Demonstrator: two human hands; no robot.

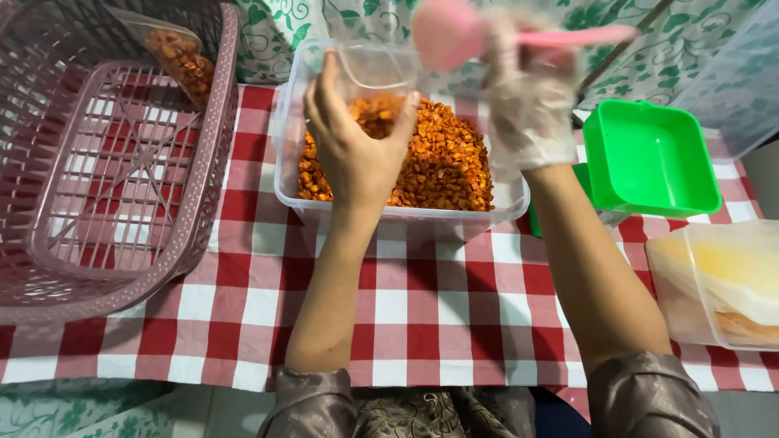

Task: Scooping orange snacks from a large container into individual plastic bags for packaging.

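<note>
Your bare left hand [357, 138] is wrapped around a small clear plastic bag [375, 77] held open above the clear tub [503, 203] of orange-coated kernels [446, 162] on the red-checked tablecloth [406, 308], while your gloved right hand [527, 105] is clamped on a pink scoop [454, 32] just over the bag's mouth.

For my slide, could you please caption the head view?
Left hand holds a small clear bag over a tub of orange snacks; gloved right hand lifts a pink scoop.
</note>
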